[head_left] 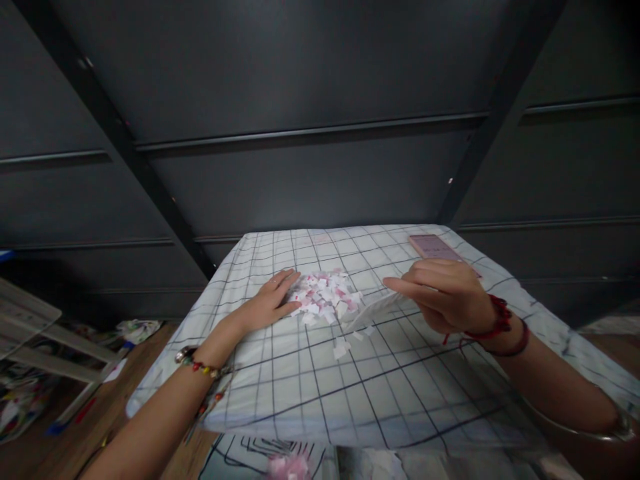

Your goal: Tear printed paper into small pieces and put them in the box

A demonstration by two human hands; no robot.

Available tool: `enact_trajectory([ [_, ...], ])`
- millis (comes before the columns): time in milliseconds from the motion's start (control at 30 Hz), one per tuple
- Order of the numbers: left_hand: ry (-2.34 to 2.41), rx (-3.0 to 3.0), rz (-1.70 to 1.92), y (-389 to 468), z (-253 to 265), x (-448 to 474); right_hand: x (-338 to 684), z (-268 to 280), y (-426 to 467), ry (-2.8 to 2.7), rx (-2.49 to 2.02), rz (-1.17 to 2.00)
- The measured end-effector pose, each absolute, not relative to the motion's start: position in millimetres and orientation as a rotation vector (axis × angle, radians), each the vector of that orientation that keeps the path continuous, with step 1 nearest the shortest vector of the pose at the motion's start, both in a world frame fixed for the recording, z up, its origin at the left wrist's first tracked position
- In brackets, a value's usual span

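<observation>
Clock face read from the heap of paper scraps [325, 298] on the checked cloth [385, 373]. Far out at 9 o'clock, one pale stool frame [35, 313]; beyond the cloth at 8, one red item [86, 410] on the floor, too small to identify. My left wrist carries a beaded bracelet [205, 369], red and yellow beads visible. My left hand [270, 299] lies at 9, palm down, fingers loosely spread and gripping nothing, tips against the heap's edge. Heap: white and pink pieces, overlapping, too many to count. Between 6 and 7, at the lower edge of view, one pink bunch [289, 467], blurred; whether it sits in a container I cannot tell. At 5, at least three loose scraps [343, 348] apart from the heap. At 3, one thin white sheet [370, 312], tilted, its near end beside the heap, gripped between the fingers of my right hand [445, 290]. Between 2 and 3, one phone [435, 247], screen up, partly behind that hand; characters show on it, too blurred to read. Right wrist: two red bands [501, 317]
</observation>
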State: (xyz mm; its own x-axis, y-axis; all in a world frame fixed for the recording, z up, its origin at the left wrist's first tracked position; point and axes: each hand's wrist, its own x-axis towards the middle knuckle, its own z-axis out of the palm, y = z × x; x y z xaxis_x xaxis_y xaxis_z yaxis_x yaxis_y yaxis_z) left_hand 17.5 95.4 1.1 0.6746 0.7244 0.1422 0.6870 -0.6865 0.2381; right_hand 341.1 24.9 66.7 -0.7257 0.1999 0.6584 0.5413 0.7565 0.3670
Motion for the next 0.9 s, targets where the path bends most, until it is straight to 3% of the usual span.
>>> enact_trajectory([
  [900, 1.146, 2.745, 0.311, 96.0, 1.0, 17.2, 336.5, 64.1, 24.3, -2.369, -0.569, -0.69],
])
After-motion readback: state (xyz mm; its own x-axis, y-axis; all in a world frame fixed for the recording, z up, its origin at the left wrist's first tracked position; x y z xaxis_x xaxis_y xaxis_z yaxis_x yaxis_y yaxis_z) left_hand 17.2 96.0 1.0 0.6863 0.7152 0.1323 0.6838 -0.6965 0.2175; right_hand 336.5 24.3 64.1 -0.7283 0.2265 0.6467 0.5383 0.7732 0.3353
